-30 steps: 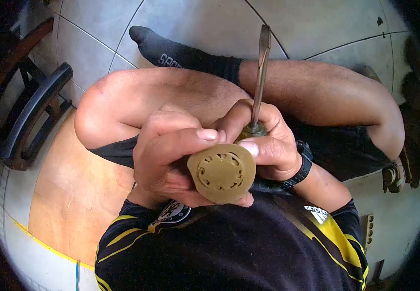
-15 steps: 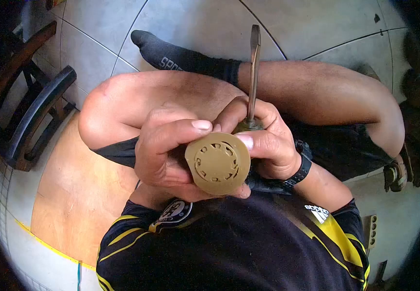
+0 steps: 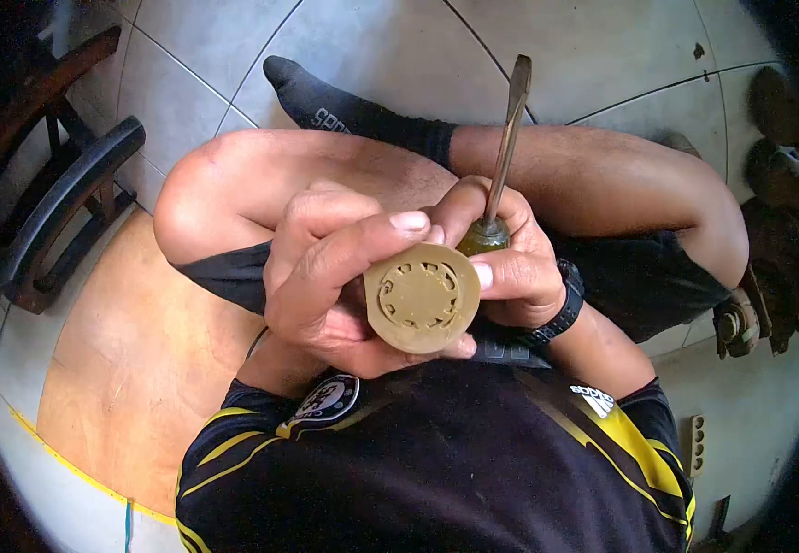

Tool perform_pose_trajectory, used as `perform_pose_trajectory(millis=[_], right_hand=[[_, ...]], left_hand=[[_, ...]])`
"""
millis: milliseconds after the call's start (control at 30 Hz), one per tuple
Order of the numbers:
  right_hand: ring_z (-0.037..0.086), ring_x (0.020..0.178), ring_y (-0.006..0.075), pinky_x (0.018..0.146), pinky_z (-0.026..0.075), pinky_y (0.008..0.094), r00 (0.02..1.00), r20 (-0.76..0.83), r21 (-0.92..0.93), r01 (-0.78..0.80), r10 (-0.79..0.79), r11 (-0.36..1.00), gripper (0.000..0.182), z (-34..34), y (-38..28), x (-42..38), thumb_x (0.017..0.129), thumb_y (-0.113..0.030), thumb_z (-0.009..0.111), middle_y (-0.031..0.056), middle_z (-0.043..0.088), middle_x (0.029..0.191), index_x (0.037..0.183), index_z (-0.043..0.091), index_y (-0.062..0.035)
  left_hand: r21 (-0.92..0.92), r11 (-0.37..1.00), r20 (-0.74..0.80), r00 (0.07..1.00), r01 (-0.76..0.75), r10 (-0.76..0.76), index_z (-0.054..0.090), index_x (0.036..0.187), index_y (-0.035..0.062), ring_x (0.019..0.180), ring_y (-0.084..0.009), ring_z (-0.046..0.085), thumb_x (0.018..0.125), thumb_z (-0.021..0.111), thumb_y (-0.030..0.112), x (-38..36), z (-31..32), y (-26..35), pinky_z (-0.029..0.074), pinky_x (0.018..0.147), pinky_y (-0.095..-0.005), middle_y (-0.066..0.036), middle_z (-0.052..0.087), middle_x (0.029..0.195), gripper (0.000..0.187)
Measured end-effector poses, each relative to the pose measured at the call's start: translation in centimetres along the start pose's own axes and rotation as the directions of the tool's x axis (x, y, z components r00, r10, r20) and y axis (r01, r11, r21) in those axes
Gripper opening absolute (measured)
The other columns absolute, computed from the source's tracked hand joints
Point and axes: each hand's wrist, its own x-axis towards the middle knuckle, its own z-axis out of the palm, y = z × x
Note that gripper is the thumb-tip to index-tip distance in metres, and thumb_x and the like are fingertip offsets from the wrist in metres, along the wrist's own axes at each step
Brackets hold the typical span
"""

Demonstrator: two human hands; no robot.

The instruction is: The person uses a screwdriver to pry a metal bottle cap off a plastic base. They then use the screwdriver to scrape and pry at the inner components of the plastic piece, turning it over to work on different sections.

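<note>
A tan round piece [image 3: 421, 300], with a flat disc face and a ring of small curved slots, faces up in front of my chest. My left hand [image 3: 326, 267] is closed around it from the left, with fingers above and below the rim. My right hand [image 3: 519, 267] grips a flat-blade screwdriver [image 3: 507, 138] by its dark yellowish handle, the metal shaft pointing up and away from me. The right thumb also presses on the right edge of the tan piece. What lies behind the disc is hidden by the hands.
A dark wooden chair [image 3: 77, 203] stands at the left, beside a light wooden board [image 3: 114, 369] on the tiled floor [image 3: 372, 55]. My crossed legs [image 3: 602, 175] lie beyond the hands. At the right are a power strip [image 3: 697, 445] and several dark objects [image 3: 777, 212].
The tan piece has moved slightly up and tilted, its slotted face turned a little. The screwdriver has leaned further right, and more of its handle shows. Both hands keep their hold.
</note>
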Motion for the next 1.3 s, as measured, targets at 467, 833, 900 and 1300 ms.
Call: perform_pose_trajectory(millis=[467, 833, 900, 1300], right_hand=[[0.063, 0.101, 0.0191, 0.09, 0.05, 0.0343, 0.881, 0.226, -0.462, 0.473, -0.417, 0.75, 0.03, 1.7, 0.0, -0.5, 0.081, -0.012, 0.077, 0.014, 0.067, 0.111, 0.105, 0.065, 0.0021], [0.062, 0.075, 0.0218, 0.07, 0.049, 0.0316, 0.712, 0.52, -0.737, 0.653, -0.472, 0.174, 0.037, 2.3, -0.9, -1.3, 0.073, -0.02, 0.082, 0.0115, 0.063, 0.085, 0.098, 0.066, 0.0021], [0.062, 0.075, 0.0227, 0.069, 0.05, 0.0321, 0.71, 0.51, -0.753, 0.641, -0.485, 0.148, 0.037, 2.9, -0.9, -1.8, 0.072, -0.02, 0.082, 0.0119, 0.063, 0.084, 0.098, 0.066, 0.0021], [0.066, 0.075, 0.0301, 0.068, 0.054, 0.0354, 0.604, 0.651, -0.713, 0.694, -0.46, -0.097, 0.041, 3.6, -0.4, -2.6, 0.071, -0.018, 0.082, 0.0158, 0.064, 0.087, 0.102, 0.066, 0.0024]], left_hand=[[-0.049, 0.999, -0.051, 0.999, 0.003, -0.005, 0.064, 0.124, -0.0048, 0.086, -0.0187, 0.064, 0.068, 0.092, 0.026, -2.2, -1.4, 2.1, 0.052, 0.071, -0.0263, -0.016, 0.063, 0.109, 0.07], [-0.191, 0.977, 0.065, 0.994, 0.098, -0.087, 0.057, 0.138, -0.003, 0.097, -0.0197, 0.064, 0.085, 0.081, 0.038, -4.5, -1.1, 3.0, 0.054, 0.079, -0.0279, -0.016, 0.061, 0.12, 0.071], [-0.262, 0.955, 0.037, 0.991, 0.136, -0.131, 0.056, 0.139, -0.003, 0.099, -0.0204, 0.064, 0.085, 0.08, 0.039, -5.0, -0.6, 3.6, 0.054, 0.081, -0.0288, -0.016, 0.061, 0.121, 0.072], [-0.147, 0.988, 0.03, 0.999, 0.037, -0.033, 0.051, 0.145, -0.0023, 0.117, -0.0289, 0.06, 0.094, 0.068, 0.047, -6.5, -0.4, 3.7, 0.047, 0.099, -0.0364, -0.019, 0.059, 0.129, 0.073]])
